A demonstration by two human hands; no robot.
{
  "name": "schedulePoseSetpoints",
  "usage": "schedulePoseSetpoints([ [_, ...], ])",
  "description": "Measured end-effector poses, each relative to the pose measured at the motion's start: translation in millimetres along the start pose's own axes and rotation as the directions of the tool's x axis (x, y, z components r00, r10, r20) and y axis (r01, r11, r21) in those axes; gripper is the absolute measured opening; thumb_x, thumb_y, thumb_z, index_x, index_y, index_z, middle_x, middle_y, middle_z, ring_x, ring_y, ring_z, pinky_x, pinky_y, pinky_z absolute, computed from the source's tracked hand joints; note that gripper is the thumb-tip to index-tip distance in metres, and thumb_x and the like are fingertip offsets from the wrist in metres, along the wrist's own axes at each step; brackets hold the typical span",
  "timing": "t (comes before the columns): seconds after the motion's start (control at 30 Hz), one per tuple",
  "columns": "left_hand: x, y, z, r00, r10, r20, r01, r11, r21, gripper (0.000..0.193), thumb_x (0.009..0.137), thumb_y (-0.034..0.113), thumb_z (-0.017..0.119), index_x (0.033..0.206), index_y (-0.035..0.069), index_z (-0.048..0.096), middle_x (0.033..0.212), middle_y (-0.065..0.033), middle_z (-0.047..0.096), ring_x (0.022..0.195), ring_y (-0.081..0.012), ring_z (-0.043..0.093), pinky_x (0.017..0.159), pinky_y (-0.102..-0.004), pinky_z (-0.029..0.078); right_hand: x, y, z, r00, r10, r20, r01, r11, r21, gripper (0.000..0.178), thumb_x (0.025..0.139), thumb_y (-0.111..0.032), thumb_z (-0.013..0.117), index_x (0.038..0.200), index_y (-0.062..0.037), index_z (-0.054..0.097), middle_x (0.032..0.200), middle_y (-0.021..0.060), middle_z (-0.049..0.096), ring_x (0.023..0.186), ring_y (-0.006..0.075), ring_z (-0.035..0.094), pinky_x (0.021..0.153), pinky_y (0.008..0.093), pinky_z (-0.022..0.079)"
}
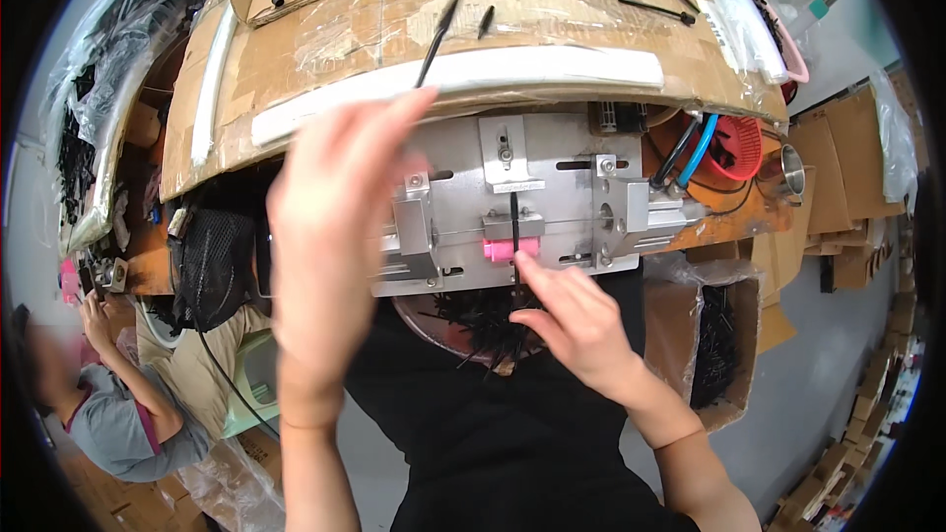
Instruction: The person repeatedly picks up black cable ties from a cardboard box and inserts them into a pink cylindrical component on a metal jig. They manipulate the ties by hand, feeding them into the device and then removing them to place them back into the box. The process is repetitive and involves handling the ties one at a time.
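My left hand (340, 197), smeared by motion, is raised over the left part of a metal fixture (458, 153). A slim black rod (437, 42) sticks up from its fingertips and appears pinched there. Another black rod (514, 217) lies upright in the picture along the fixture's middle, below a small metal stop and across a pink block (501, 250). My right hand (586, 325) is at the near end of that rod. Its index fingertip touches the rod beside the pink block, with the thumb spread apart lower down. Blur hides the left fingers' detail.
A bowl of black rods (483, 325) sits before my lap. Metal cylinders (636, 222) flank the fixture. Cardboard (325, 49) with loose rods covers the far side. A red basket (734, 148) and a carton (680, 325) stand right. Another person (128, 414) works at left.
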State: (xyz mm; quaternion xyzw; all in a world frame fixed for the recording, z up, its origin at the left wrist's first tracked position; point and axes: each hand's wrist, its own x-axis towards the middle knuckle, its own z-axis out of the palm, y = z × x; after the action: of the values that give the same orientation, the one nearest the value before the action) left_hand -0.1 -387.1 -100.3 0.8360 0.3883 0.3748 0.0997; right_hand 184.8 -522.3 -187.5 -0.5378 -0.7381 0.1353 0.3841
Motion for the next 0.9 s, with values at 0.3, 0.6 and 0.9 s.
schedulePoseSetpoints([
  [0.3, -116.5, 54.3, 66.1, 0.978, 0.009, 0.208, -0.045, 0.984, 0.171, 0.057, 0.084, 0.011, 0.067, 0.135, -0.008, 0.049, 0.087, -0.0061, 0.05, 0.077, -0.0176, 0.051, 0.069, -0.0298, 0.045, 0.1, -9.9, -47.1, 0.969, 0.174, -0.177, -0.175, 0.985, 0.01, 0.046, 0.08, -0.005, 0.074, 0.123, 0.0038, 0.061, 0.101, 0.0133, 0.07, 0.074, 0.0214, 0.059, 0.067, 0.0305, 0.048],
  [0.6, -103.6, 53.6, 56.4, 0.96, -0.082, 0.269, 0.041, 0.987, 0.156, 0.068, 0.077, 0.01, 0.072, 0.138, -0.003, 0.047, 0.093, -0.0087, 0.052, 0.085, -0.0235, 0.053, 0.079, -0.0333, 0.047, 10.1, -13.3, -66.9, 0.952, 0.137, -0.273, -0.136, 0.99, 0.022, 0.038, 0.09, -0.018, 0.068, 0.121, 0.0034, 0.062, 0.096, 0.0118, 0.07, 0.071, 0.0155, 0.052, 0.062, 0.0259, 0.043],
  [0.9, 107.3, -143.7, -40.9, 0.996, 0.022, -0.082, 0.017, 0.894, 0.447, 0.025, 0.085, 0.006, 0.067, 0.109, 0.001, 0.063, 0.088, -0.0132, 0.063, 0.077, -0.0257, 0.061, 0.074, -0.0351, 0.05, 278.3, 152.9, -182.8, 0.873, -0.487, 0.001, 0.275, 0.492, -0.826, 0.024, 0.099, -0.01, 0.051, 0.12, -0.0015, 0.059, 0.095, 0.0117, 0.065, 0.086, 0.0172, 0.062, 0.074, 0.0278, 0.048],
])
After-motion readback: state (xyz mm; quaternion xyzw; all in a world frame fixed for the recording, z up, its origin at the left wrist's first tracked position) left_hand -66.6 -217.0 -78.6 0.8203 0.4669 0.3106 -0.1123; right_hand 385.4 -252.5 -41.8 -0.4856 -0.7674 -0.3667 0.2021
